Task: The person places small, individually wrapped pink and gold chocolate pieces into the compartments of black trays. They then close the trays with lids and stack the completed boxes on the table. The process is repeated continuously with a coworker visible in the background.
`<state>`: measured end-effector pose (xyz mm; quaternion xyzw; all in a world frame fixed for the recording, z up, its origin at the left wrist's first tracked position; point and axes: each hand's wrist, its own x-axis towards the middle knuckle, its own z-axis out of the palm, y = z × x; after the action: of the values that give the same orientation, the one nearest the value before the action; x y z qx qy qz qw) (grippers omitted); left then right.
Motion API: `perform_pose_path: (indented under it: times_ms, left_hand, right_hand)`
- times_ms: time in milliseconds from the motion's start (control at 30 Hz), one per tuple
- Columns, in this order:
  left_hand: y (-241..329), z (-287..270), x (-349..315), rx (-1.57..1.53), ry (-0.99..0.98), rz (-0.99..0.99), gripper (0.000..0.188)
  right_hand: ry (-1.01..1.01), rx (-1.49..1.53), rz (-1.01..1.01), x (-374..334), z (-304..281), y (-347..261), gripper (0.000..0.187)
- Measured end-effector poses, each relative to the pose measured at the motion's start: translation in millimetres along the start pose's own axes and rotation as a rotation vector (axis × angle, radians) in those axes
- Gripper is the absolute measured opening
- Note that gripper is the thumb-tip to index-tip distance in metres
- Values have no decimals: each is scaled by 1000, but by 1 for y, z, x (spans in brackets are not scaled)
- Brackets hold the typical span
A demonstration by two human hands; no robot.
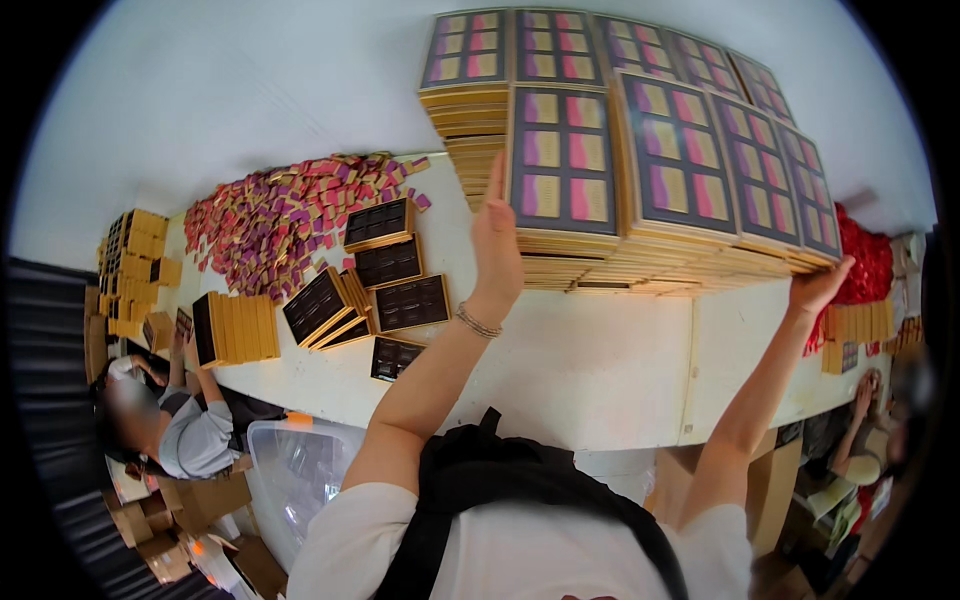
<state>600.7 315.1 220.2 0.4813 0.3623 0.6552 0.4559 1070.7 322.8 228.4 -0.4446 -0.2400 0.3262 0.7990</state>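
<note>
Stacks of flat gold-edged boxes (560, 160) stand in two rows at the far right of the table, each top box showing small purple, pink and gold pieces set in a dark tray. My left hand (497, 245) lies along the left side of the front row, its fingers stretched up against the box edges. At the other end of that row, my right hand (820, 287) is on the near right corner, fingers partly hidden behind it. The front row is held between both hands. Behind it rises the back row (465, 50), untouched.
A heap of small pink, purple and gold pieces (290, 220) covers the table's far left. Dark trays (410, 302) and stacked gold boxes (240, 328) lie nearer. Red material (865, 260) sits at right. Co-workers (195, 435) sit either side. A clear plastic bin (300, 480) stands below.
</note>
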Motion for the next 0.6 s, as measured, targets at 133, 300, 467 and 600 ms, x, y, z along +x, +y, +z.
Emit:
perform_pose_path:
  times_ms: [133,300,467,600]
  left_hand:
    - [-2,-5,1,287,-71,84,59]
    - [-2,-11,2,321,-175,96,74]
    - [27,-111,-55,303,-252,166,87]
    - [118,-300,-130,983,-129,-38,86]
  right_hand:
    - [135,-84,10,16,-11,-1,69]
    - [137,-199,-83,30,-23,2,73]
    - [460,-343,-411,-93,129,5,42]
    - [74,-283,-1084,-190,142,20,39]
